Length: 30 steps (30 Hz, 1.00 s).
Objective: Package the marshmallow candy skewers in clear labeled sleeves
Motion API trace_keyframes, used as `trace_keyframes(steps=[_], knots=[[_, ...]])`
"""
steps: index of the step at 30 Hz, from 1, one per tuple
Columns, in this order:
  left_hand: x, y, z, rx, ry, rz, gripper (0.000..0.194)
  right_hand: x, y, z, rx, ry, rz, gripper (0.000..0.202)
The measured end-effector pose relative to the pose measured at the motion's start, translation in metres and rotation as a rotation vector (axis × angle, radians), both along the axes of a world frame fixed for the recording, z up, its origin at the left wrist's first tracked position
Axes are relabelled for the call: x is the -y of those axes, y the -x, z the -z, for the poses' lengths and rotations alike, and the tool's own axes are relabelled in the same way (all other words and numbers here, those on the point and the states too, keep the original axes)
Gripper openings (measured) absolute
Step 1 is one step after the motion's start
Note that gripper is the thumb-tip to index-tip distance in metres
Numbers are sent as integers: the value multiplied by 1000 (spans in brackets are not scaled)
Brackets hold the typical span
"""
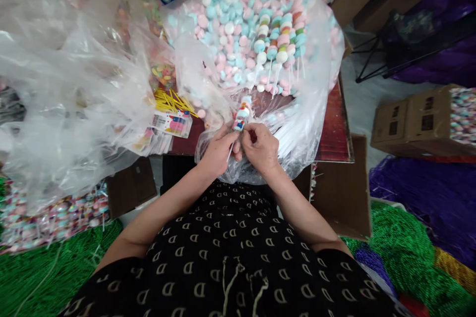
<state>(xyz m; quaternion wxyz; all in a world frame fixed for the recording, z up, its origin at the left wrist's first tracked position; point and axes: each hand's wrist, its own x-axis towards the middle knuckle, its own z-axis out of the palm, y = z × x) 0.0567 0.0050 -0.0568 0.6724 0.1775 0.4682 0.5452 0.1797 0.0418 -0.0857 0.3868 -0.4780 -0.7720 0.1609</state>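
- Left grip [220, 151]: bare thumb and fingers pinching the thin white stick of a short candy skewer with pale-blue and white rounded pieces [243, 107].
- Right grip [262, 146]: thumb and forefinger brought together at the tips, just beside the skewer's lower pieces; anything between them is too small to tell.
- Candy skewer: just beyond both grips, its smooth pieces stacked in a column, with a small glossy label printed red and blue [239, 124] at the lower end.
- Long axis: slanting, candy end pointing away from the body and slightly right, stick running back toward the body across the left grip.
- Beyond the grips: a crinkled clear plastic bag [329, 67] of matt, pillow-like pink, blue and white sweets [230, 34]; on these lie several multicoloured candy skewers [280, 37], sticks toward the grips.
- Right of the right grip: a bundle of slender white sticks [292, 133] under clear film.
- Left of the left grip: thin yellow strips [173, 101] and glossy printed cards [176, 124].
- Beneath: a shiny dark-red worktop [339, 129].
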Motion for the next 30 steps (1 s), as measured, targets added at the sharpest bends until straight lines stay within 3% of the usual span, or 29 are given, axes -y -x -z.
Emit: trace_keyframes(steps=[8,19,30], knots=[[2,-1,10,-87,-58,-10,49,-1,-2,-7,-32,29,-62,12],[2,-3,3,-156,-24,-39,43,-3,-6,-3,71,-10,-28,16],[3,-3,8,-191,-46,-47,48,1,-6,-1,75,36,-84,12]])
